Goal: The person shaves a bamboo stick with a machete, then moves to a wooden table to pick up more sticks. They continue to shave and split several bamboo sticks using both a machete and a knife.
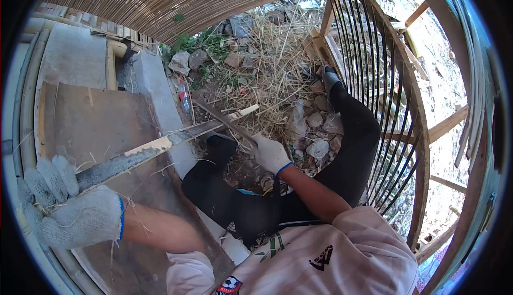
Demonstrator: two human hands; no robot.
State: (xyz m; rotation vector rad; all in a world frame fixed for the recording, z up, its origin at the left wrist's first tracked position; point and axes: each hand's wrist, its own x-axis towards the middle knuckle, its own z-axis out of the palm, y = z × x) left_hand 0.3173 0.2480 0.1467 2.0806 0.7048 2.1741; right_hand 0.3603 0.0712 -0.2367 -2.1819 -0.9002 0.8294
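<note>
The left hand [75,204], in a knitted glove with a blue cuff, has its grip clenched around the near end of a long strip [123,161]. The strip slants up and away across the brown board [96,124] and the concrete ledge [151,84], its far end over the ground; its surface is partly grey and rough, partly pale. The right hand [270,154], gloved the same way, has its grip closed on a long, narrow blade [240,131]; the handle is hidden in the fist. The blade crosses the strip near its far end, though whether the 2 touch is unclear.

Below and beyond lie straw [278,44], stones [196,59], crumpled plastic [318,149] and, beside the ledge, a bottle [185,100] with a red label. The person's 2 legs, in black, are bent, 1 on each side of the right hand. A slatted frame [419,108] curves along the right, and a reed screen [117,1] spans the top left.
</note>
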